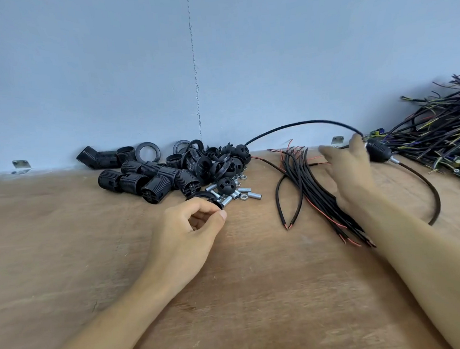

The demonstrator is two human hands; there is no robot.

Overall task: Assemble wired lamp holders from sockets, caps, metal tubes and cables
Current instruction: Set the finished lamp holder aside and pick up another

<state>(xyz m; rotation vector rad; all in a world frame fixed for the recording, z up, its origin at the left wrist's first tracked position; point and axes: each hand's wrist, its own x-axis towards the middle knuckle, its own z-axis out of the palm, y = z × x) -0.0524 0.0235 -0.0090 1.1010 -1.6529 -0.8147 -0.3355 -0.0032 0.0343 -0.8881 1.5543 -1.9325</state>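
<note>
My left hand rests on the wooden table with thumb and forefinger pinched together at the near edge of a black ring. I cannot see whether they grip it. Short metal tubes and nuts lie just beyond, beside a pile of black sockets and caps. My right hand, blurred and with fingers spread, hovers over a bundle of black cables. An assembled lamp holder lies right next to it. A black cable arches through the air to its fingertips.
A large heap of wired assemblies fills the far right. The blue wall stands directly behind the parts. Two loose cables lie left of the bundle. The holder's own cable curls toward the right edge.
</note>
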